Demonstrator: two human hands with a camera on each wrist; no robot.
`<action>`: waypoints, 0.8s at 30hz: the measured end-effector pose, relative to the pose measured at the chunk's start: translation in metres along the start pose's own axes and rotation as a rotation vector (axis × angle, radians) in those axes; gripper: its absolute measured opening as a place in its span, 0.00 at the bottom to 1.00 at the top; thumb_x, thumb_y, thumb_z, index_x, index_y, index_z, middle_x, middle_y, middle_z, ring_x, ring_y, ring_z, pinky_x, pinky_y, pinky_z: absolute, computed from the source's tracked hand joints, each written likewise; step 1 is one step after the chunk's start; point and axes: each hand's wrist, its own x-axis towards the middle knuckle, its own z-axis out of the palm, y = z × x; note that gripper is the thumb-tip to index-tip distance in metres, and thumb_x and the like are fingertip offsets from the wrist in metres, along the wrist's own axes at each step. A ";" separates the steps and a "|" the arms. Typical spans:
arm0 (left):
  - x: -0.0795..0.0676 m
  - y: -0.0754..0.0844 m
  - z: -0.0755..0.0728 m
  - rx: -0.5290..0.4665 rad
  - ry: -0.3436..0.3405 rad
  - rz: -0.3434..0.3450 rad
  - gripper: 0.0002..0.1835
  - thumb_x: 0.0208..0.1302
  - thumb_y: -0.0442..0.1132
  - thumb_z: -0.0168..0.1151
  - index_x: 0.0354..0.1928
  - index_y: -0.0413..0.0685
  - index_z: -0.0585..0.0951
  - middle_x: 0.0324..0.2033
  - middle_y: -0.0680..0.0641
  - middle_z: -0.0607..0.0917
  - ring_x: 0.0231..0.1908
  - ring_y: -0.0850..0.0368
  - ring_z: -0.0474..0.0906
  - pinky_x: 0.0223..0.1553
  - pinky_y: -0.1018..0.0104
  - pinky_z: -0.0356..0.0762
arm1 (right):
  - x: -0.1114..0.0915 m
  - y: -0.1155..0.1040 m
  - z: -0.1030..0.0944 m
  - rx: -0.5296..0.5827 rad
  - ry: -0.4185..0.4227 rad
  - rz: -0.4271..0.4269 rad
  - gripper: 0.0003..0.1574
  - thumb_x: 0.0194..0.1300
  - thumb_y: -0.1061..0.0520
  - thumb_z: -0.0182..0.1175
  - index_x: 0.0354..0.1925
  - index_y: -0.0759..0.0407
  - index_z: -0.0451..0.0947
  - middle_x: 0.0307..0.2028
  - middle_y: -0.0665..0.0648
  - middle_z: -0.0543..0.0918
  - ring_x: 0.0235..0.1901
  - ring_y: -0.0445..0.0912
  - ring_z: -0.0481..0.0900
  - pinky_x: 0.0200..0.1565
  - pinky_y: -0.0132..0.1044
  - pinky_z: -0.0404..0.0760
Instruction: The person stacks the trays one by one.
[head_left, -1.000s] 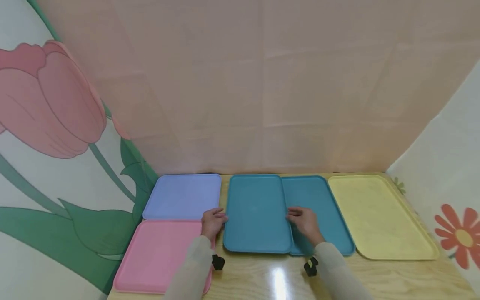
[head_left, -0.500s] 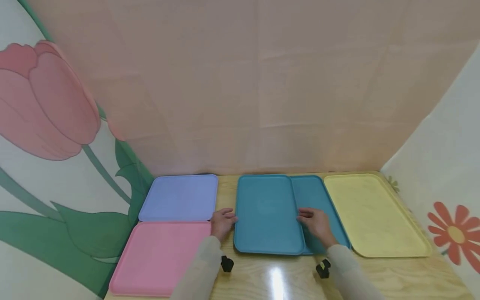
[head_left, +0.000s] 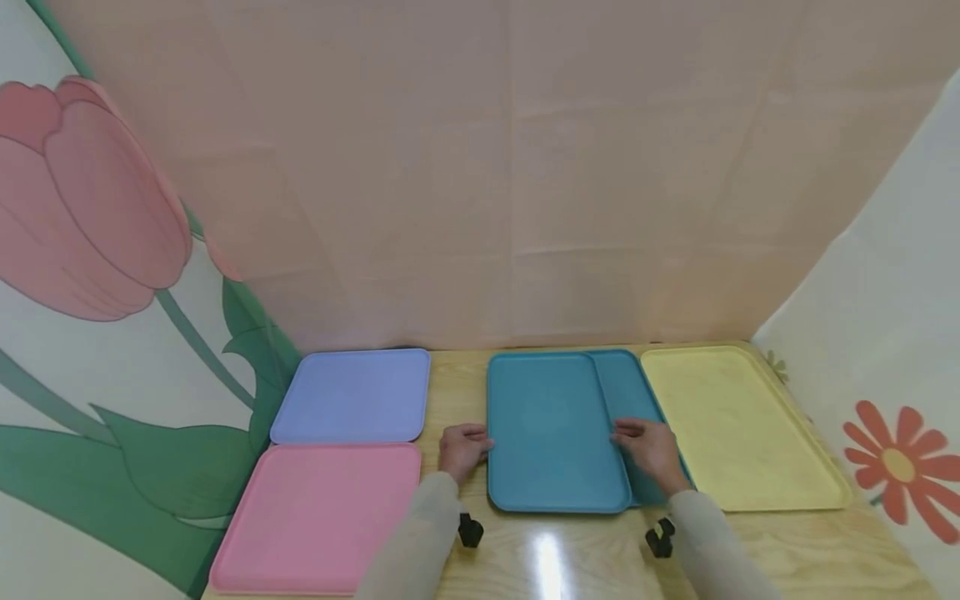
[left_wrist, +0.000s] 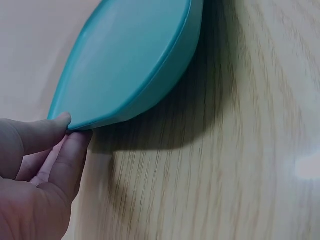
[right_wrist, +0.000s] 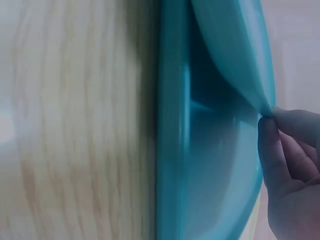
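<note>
A teal tray (head_left: 555, 433) overlaps the left part of a second teal tray (head_left: 626, 383) in the head view. My left hand (head_left: 463, 450) pinches the upper tray's left rim between thumb and fingers; the left wrist view shows the thumb on top and a finger beneath, with a shadow on the wood under the rim. On the opposite side, my right hand (head_left: 651, 450) pinches the right rim. In the right wrist view, a gap shows between the raised upper tray (right_wrist: 237, 45) and the lower tray (right_wrist: 215, 160).
Left of the hands, a lavender tray (head_left: 352, 396) lies behind a pink tray (head_left: 318, 517). At the right, a yellow tray (head_left: 742, 425) borders the lower teal one. All rest on a wooden table (head_left: 510, 558) against a beige cloth backdrop (head_left: 480, 167).
Both hands have carried the upper teal tray to the right, so it covers more of the lower teal tray. The gap to the lavender and pink trays has widened.
</note>
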 end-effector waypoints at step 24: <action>-0.005 0.001 0.045 -0.061 -0.079 -0.001 0.12 0.56 0.24 0.71 0.44 0.32 0.87 0.32 0.46 0.87 0.33 0.58 0.84 0.34 0.65 0.87 | 0.001 0.030 -0.039 0.060 -0.085 0.161 0.21 0.70 0.62 0.60 0.54 0.78 0.78 0.49 0.75 0.81 0.38 0.55 0.85 0.41 0.48 0.86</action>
